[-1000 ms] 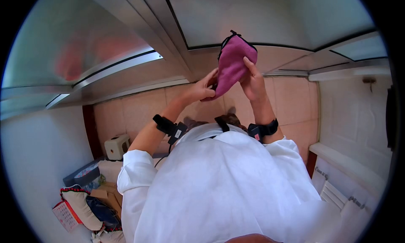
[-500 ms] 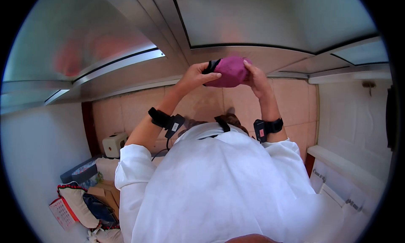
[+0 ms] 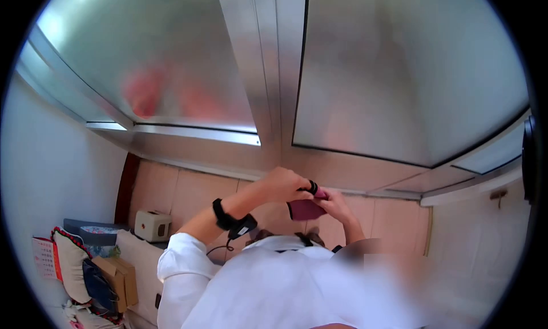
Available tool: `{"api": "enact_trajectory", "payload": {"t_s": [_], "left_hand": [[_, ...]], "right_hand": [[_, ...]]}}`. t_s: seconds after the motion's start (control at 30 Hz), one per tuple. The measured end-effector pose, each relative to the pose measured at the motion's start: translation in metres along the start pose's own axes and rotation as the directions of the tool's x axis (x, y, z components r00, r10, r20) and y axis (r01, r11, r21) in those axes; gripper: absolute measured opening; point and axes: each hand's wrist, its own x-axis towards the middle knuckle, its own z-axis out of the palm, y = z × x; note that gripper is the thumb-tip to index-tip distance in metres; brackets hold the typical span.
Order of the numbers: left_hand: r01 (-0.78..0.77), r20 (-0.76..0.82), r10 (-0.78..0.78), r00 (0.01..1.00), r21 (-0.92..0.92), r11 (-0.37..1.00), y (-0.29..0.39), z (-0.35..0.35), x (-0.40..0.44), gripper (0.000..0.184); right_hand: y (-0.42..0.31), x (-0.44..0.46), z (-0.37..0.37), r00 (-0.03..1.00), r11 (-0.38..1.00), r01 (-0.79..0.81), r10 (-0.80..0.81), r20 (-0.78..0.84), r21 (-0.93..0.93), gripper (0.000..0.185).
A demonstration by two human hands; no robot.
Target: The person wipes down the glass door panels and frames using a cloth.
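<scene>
A left hand point(image 3: 283, 184) and right hand point(image 3: 341, 208) pinch dark-trimmed pink fabric point(image 3: 306, 210), partly bunched between them, the rest hanging loose.

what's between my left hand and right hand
In the head view, a pink cloth item with black edging is held between the left hand and the right hand.

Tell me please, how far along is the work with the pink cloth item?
Done: the pink cloth item is picked up, above the floor.
In hand: the left hand and right hand hold it.
Remaining: it is not put down yet; more I cannot tell.
</scene>
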Motion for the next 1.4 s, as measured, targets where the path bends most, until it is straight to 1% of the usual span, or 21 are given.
{"api": "enact_trajectory", "payload": {"t_s": [0.03,0.1,0.17,0.2,0.27,0.3,0.33,0.43,0.47,0.53,0.63,0.77,0.93,1.03,1.13,1.17,1.23,1.27,1.33,1.37,1.4], "left_hand": [[-0.047,-0.004,0.047,0.999,0.046,0.998,0.009,-0.015,-0.008,0.024],[-0.336,-0.162,0.334,0.929,0.013,0.942,0.032,-0.047,-0.032,0.025],[-0.578,-0.109,0.572,0.813,-0.033,0.815,0.071,-0.072,-0.059,0.031],[-0.578,-0.007,0.606,0.796,-0.309,0.755,0.091,-0.091,-0.072,0.034],[-0.812,-0.168,0.837,0.521,-0.399,0.426,0.122,-0.104,-0.094,0.041],[-0.779,-0.170,0.855,0.489,-0.527,0.341,0.130,-0.099,-0.108,0.034],[-0.793,-0.152,0.920,0.362,-0.568,0.218,0.135,-0.100,-0.115,0.050],[-0.834,-0.221,0.930,0.294,-0.535,0.136,0.129,-0.082,-0.133,0.048],[-0.839,-0.228,0.929,0.292,-0.527,0.134,0.126,-0.083,-0.140,0.048],[-0.853,-0.240,0.924,0.299,-0.501,0.146,0.120,-0.085,-0.153,0.047],[-0.869,-0.244,0.919,0.310,-0.464,0.170,0.105,-0.094,-0.176,0.046],[-0.883,-0.239,0.911,0.336,-0.417,0.216,0.081,-0.113,-0.207,0.045],[-0.903,-0.243,0.901,0.360,-0.334,0.271,0.057,-0.132,-0.244,0.044],[-0.915,-0.254,0.882,0.398,-0.173,0.363,0.042,-0.148,-0.265,0.043],[-0.871,-0.215,0.882,0.419,0.178,0.457,0.029,-0.168,-0.275,0.045],[-0.800,-0.297,0.870,0.394,0.356,0.483,0.029,-0.170,-0.273,0.043],[-0.729,-0.395,0.825,0.405,0.404,0.552,0.016,-0.169,-0.266,0.030],[-0.651,-0.491,0.771,0.406,0.437,0.621,0.009,-0.168,-0.262,0.020],[-0.612,-0.478,0.756,0.447,0.454,0.648,-0.007,-0.175,-0.254,0.014],[-0.572,-0.462,0.741,0.488,0.472,0.671,-0.012,-0.180,-0.246,0.010],[-0.570,-0.467,0.738,0.487,0.470,0.674,-0.017,-0.183,-0.237,0.010]], "right_hand": [[-0.009,-0.003,-0.003,0.999,0.988,-0.030,0.028,0.020,0.152,0.025],[-0.011,0.003,-0.012,0.999,0.969,-0.035,0.039,-0.011,0.244,0.025],[-0.029,0.011,-0.024,0.992,0.930,-0.001,0.048,-0.117,0.368,0.024],[-0.047,0.015,-0.030,0.992,0.939,0.024,0.021,-0.125,0.343,0.024],[-0.088,0.023,-0.040,0.810,0.903,0.387,-0.234,-0.537,0.189,0.023],[-0.111,0.027,-0.042,0.705,0.851,0.512,-0.338,-0.623,0.116,0.023],[-0.115,0.034,-0.052,0.571,0.822,0.523,-0.535,-0.622,-0.227,0.027],[-0.172,0.054,-0.032,0.352,0.621,0.546,-0.779,-0.518,-0.563,0.041],[-0.185,0.064,-0.020,0.272,0.513,0.553,-0.856,-0.440,-0.657,0.047],[-0.196,0.086,0.001,0.338,0.392,0.461,-0.907,-0.251,-0.796,0.057],[-0.182,0.126,0.028,0.412,0.297,0.310,-0.898,-0.153,-0.903,0.061],[-0.215,0.146,0.037,0.305,0.239,0.155,-0.934,-0.184,-0.958,0.064],[-0.346,0.130,0.010,0.097,0.143,0.043,-0.986,-0.139,-0.989,0.065],[-0.421,0.121,-0.012,-0.053,0.075,-0.032,-0.996,-0.074,-0.997,0.060],[-0.489,0.114,-0.043,-0.156,-0.015,-0.079,-0.987,0.027,-0.997,0.052],[-0.511,0.111,-0.052,-0.195,-0.048,-0.094,-0.979,0.066,-0.994,0.051],[-0.554,0.110,-0.080,-0.271,-0.133,-0.163,-0.947,0.174,-0.978,0.046],[-0.574,0.103,-0.085,-0.238,-0.092,-0.143,-0.963,0.125,-0.985,0.047],[-0.628,0.099,-0.136,-0.244,-0.233,-0.232,-0.926,0.288,-0.944,0.050],[-0.639,0.088,-0.109,-0.243,-0.071,-0.165,-0.964,0.110,-0.984,0.051],[-0.658,0.085,-0.116,-0.208,-0.055,-0.152,-0.974,0.087,-0.987,0.053]]}}
